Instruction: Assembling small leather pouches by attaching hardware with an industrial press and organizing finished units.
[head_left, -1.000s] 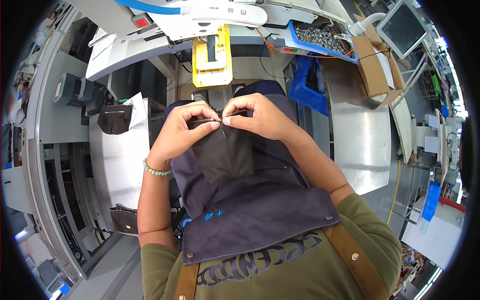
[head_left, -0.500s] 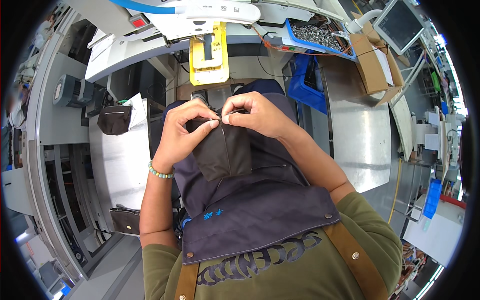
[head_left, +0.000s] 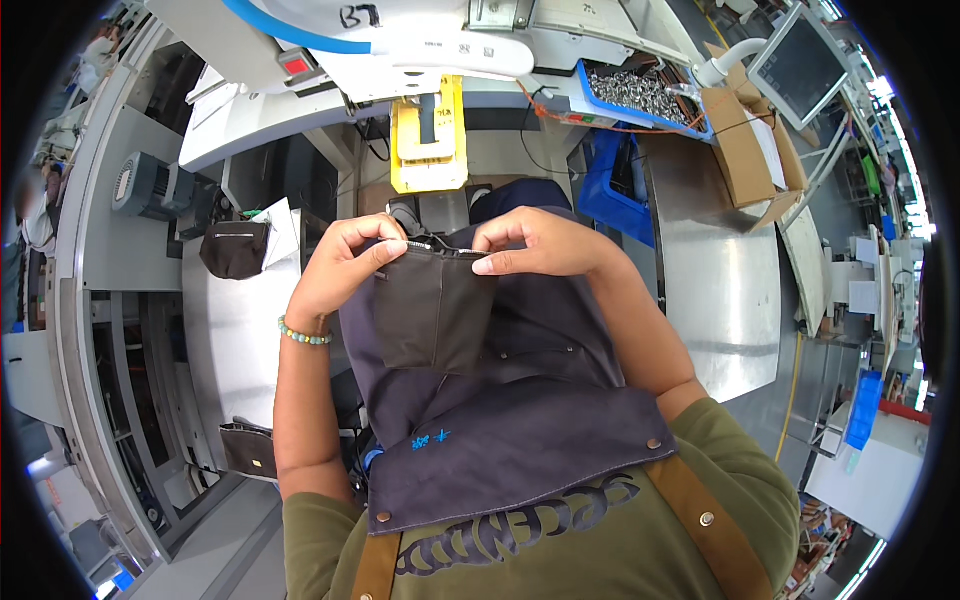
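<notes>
A dark brown zippered pouch hangs over my lap, its mouth at the top and its body downward. My left hand pinches the mouth's left corner between thumb and fingers, beside a short stretch of metal zipper. At the right corner, my right hand grips the edge with the thumb in front and the fingers behind. The mouth between the two hands gapes slightly. What lies inside the pouch is hidden.
Left of me, a similar dark pouch and white paper lie on a metal table. A yellow fixture juts from the machine ahead. To the right are a blue tray of metal parts, a blue bin and a cardboard box.
My hands have moved apart from the middle of the pouch's mouth to its two corners. The mouth now gapes, and the pouch sits slightly lower in the picture.
</notes>
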